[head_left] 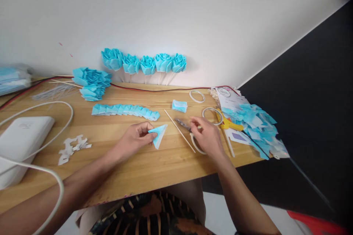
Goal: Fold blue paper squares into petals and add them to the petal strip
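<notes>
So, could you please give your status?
Left hand: pinching folded blue-white fabric triangle. Right hand: at grey metal tool, grip unclear. Thin pale wooden stick between.

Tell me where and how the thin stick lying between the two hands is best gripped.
Probably at mid-length, fingers pinching across its thin width from above. The stick lies flat and slanted, with both ends exposed. I'd come from its left: on its right, a metal tool and a ring by the right hand crowd it.
</notes>
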Demonstrator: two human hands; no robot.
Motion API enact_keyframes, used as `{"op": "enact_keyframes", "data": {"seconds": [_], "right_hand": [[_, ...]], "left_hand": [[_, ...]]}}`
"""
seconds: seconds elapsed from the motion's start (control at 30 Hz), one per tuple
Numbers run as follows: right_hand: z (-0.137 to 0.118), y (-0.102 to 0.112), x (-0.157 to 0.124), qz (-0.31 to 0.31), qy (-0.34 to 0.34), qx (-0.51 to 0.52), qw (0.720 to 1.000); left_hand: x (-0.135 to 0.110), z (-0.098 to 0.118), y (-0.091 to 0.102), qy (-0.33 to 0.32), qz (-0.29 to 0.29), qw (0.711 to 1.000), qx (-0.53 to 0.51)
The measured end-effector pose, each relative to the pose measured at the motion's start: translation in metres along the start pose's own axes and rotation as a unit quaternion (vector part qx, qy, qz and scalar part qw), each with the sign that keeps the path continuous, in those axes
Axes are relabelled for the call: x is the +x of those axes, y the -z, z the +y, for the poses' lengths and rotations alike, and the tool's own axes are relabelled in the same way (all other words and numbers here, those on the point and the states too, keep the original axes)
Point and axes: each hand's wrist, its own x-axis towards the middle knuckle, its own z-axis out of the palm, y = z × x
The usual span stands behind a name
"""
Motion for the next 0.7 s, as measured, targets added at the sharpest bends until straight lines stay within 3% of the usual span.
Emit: {"op": "enact_keyframes", "data": {"seconds": [0.03,0.13,0.3,0.4,0.53,0.7], "right_hand": [[-0.005,0.001,-0.003,0.015,-0.007,0.031,0.999],[-0.024,-0.001,-0.013,-0.024,0.026,0.116,0.993],[-0.045,-0.019,-0.015,-0.003,0.241,0.071,0.968],[-0.049,-0.026,-0.011,0.007,0.307,0.045,0.951],[-0.052,-0.03,-0.006,0.012,0.34,0.04,0.939],[-0.055,-0.036,-0.006,0.009,0.322,0.064,0.944]], "left_hand": [[0.0,0.0,0.0,0.0,0.002,1.0,-0.006],[0.001,0.0,0.001,-0.006,0.006,1.0,-0.021],[-0.001,0.001,0.001,-0.026,-0.004,0.999,-0.045],[-0.002,0.001,0.001,-0.043,-0.001,0.997,-0.066],[-0.004,0.004,0.0,-0.042,0.008,0.996,-0.084],[-0.004,0.005,0.001,-0.038,0.023,0.997,-0.064]]}}
